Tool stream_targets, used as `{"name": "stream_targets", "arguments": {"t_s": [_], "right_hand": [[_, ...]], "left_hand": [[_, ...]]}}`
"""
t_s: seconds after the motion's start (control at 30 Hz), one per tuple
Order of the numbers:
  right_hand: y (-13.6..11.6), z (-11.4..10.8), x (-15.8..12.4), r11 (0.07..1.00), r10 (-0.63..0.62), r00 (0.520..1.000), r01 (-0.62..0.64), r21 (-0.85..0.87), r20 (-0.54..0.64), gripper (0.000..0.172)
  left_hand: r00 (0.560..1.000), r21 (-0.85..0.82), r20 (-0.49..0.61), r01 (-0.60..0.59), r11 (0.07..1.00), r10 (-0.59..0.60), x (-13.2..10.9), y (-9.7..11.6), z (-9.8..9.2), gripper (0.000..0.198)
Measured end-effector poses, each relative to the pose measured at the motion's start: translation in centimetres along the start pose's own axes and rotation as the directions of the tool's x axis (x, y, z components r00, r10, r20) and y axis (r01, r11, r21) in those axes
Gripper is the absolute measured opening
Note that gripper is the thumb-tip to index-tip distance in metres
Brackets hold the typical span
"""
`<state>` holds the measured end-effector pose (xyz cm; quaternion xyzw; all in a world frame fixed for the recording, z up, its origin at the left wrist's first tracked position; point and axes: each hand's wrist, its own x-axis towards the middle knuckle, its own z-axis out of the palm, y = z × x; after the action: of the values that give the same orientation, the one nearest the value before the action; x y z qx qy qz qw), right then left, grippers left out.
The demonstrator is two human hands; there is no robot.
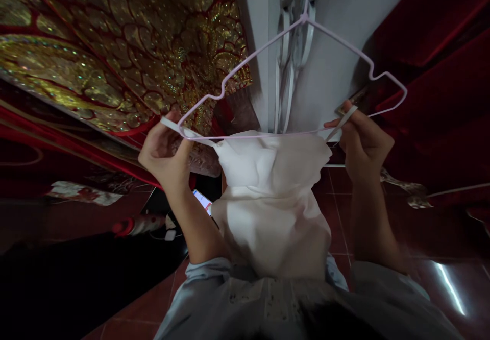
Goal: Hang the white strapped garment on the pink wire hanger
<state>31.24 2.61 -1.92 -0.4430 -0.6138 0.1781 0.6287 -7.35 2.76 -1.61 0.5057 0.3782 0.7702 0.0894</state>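
Note:
A pale pink hanger [264, 40] hangs in front of me. Below its bottom bar is a white dress [268, 217] with thin straps, its top edge level with the bar. My left hand [166, 151] pinches the left strap [202, 138] beside the hanger's left corner, and the strap crosses that corner. On the other side, my right hand [365, 143] is closed on the right strap [342, 123], pulling it taut and up. The hanger's right end sticks out above and beyond this hand. Part of the bottom bar is hidden behind my right fingers.
Linked white rings [285, 64] hang along a pale wall behind the hanger. Gold sequined red cloth [161, 39] fills the left; dark red fabric [440, 95] hangs at right. A lit phone [202, 201] lies on a black surface at lower left. Reddish tiles [333, 212] cover the floor.

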Motion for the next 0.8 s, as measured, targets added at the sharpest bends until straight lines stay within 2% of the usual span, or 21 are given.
{"name": "stream_targets", "arguments": {"t_s": [0.07, 0.17, 0.3, 0.43, 0.53, 0.6, 0.7, 0.73, 0.77, 0.8], "right_hand": [[0.0, 0.1, 0.1, 0.998, -0.024, 1.000, 0.025, 0.052, -0.017, 0.047], [0.0, 0.1, 0.1, 0.997, -0.048, 0.999, 0.048, 0.065, 0.000, 0.045], [0.2, 0.3, -0.3, 0.998, -0.029, 0.999, 0.028, 0.051, 0.020, 0.046], [0.2, 0.9, -0.8, 0.998, -0.019, 1.000, 0.018, 0.056, 0.018, 0.041], [0.1, 1.3, -1.1, 0.996, -0.012, 1.000, 0.014, 0.083, -0.029, 0.037], [0.2, 1.3, -1.1, 0.993, -0.022, 0.998, 0.028, 0.113, -0.051, 0.036], [0.4, 1.3, -1.1, 0.994, -0.030, 0.997, 0.037, 0.106, -0.064, 0.036], [0.5, 1.3, -1.1, 0.995, -0.030, 0.997, 0.036, 0.093, -0.064, 0.036], [0.5, 1.3, -1.1, 0.996, -0.031, 0.997, 0.037, 0.081, -0.063, 0.036], [0.6, 1.3, -1.2, 0.997, -0.035, 0.998, 0.039, 0.072, -0.059, 0.037]], "left_hand": [[0.998, 0.004, -0.060, -0.020, 1.000, 0.020, -0.7, -0.1, -0.4, 0.048], [0.998, -0.009, -0.044, -0.047, 0.999, 0.046, -1.0, 0.0, -0.8, 0.048], [0.992, 0.005, 0.086, -0.096, 0.995, 0.096, -0.1, 0.8, 0.0, 0.050], [0.970, 0.028, 0.240, -0.042, 0.999, 0.034, 1.6, 2.3, 2.5, 0.047], [0.914, 0.096, 0.404, -0.068, 0.993, 0.023, 3.1, 4.1, 4.1, 0.030], [0.858, 0.148, 0.511, -0.146, 0.978, 0.051, 3.8, 5.1, 4.6, 0.020], [0.787, 0.159, 0.603, -0.277, 0.948, 0.129, 4.2, 5.7, 4.7, 0.033], [0.794, 0.146, 0.591, -0.277, 0.950, 0.141, 4.0, 5.5, 4.8, 0.036], [0.825, 0.123, 0.547, -0.244, 0.962, 0.139, 3.6, 5.2, 4.8, 0.039], [0.879, 0.084, 0.462, -0.180, 0.980, 0.122, 3.1, 4.8, 5.0, 0.043]]}}
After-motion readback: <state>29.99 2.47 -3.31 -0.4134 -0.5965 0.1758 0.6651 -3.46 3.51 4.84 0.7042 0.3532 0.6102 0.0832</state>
